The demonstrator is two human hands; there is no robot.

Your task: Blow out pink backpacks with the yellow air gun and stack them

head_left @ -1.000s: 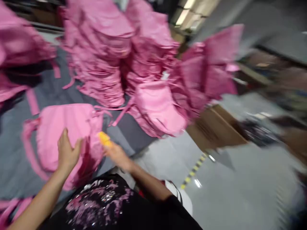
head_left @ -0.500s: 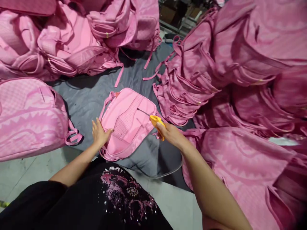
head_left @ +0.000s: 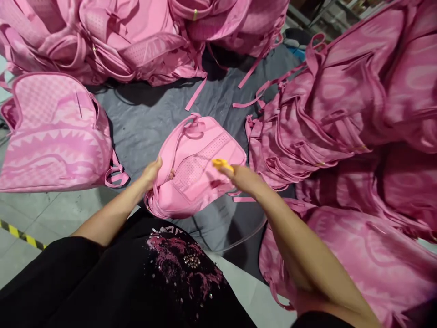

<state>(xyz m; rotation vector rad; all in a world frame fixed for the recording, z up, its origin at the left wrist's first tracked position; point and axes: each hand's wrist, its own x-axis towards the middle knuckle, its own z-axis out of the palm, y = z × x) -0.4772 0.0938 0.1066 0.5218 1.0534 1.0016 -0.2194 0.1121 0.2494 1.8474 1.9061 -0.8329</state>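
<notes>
A small pink backpack (head_left: 194,171) lies back panel up on the dark grey cloth in front of me. My left hand (head_left: 152,174) is closed on its left edge, by the shoulder strap (head_left: 172,143); some of the fingers are hidden behind the strap. Over the right half of the panel, my right hand (head_left: 245,178) grips a yellow air blow gun (head_left: 221,165). The gun's thin nozzle is blurred and points left across the dotted mesh strip. A clear hose (head_left: 244,239) curves below my right forearm.
Pink backpacks are heaped at the back (head_left: 143,50) and stacked on the right (head_left: 341,100). A larger backpack (head_left: 64,141) with a jagged-tooth print rests at left. Grey cloth (head_left: 143,114) covers the surface. Yellow-black tape (head_left: 20,233) marks the tiled floor.
My left hand has gone from lying spread on the bag's edge to gripping it. The left strap side is now raised over the panel. The view has shifted, so the surrounding bags appear displaced.
</notes>
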